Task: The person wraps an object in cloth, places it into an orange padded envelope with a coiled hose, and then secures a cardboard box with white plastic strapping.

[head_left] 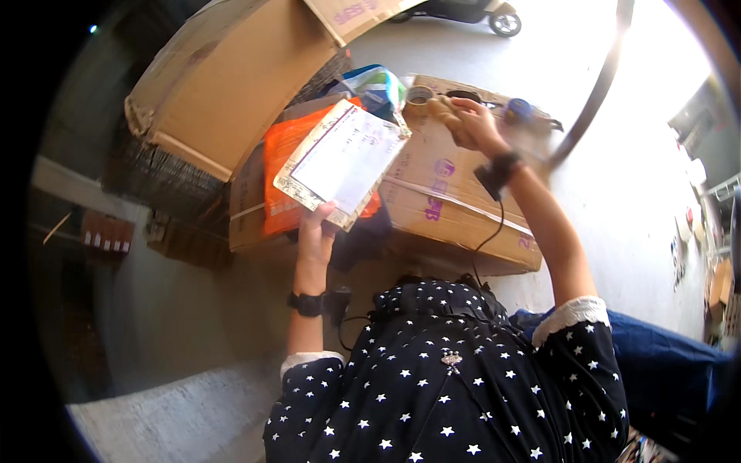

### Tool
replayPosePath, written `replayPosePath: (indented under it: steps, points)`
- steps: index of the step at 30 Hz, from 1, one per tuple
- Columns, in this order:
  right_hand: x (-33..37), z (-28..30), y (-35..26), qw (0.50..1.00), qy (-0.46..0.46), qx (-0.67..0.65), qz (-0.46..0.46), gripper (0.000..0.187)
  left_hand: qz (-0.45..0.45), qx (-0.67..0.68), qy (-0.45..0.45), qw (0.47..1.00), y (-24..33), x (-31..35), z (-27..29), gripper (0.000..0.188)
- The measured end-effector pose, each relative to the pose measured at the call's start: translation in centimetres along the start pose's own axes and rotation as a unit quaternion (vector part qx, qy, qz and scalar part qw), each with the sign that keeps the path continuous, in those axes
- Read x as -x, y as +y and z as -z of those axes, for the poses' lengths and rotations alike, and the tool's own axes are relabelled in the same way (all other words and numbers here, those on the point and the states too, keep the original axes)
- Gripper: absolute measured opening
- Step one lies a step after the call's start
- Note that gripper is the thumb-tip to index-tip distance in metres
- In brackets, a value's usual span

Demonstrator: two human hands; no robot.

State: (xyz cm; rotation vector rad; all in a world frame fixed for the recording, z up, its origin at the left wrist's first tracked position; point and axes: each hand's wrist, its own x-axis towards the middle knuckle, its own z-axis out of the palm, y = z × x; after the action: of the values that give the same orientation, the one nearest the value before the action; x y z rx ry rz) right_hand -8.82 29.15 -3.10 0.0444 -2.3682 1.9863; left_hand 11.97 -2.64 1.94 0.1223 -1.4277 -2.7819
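My left hand (315,231) grips the lower edge of a notepad (351,158) with a patterned border and a white page bearing handwriting. The pad is tilted over an orange plastic bag (282,154). Out to the right, my right hand (478,130) is closed around a tan, lumpy thing (441,113), whose kind I cannot make out. It is above the far part of a cardboard box (455,189). A roll of tape (419,96) is close beside the tan thing. A round blue item (519,109) lies to the right of that hand.
A large open carton (224,85) rises at the upper left, over stacked flat cardboard. Behind the notepad is a blue, white and green bag (378,83). A dark pole (598,92) stands right of the box. Part of a scooter (494,17) shows at the top.
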Motion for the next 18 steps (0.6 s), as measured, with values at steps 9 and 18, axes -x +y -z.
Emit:
replayPosePath:
  steps: [9, 18]
  points:
    - [2.5, -0.2, 2.8, 0.981, -0.069, -0.145, -0.108, 0.029, -0.052, -0.124, 0.199, 0.971, 1.8, -3.0, 10.0, 0.032]
    - [5.0, -1.4, 2.0, 0.976, -0.06, -0.169, -0.126, 0.032, -0.04, -0.197, 0.227, 0.953, 5.2, -4.4, 11.3, 0.028]
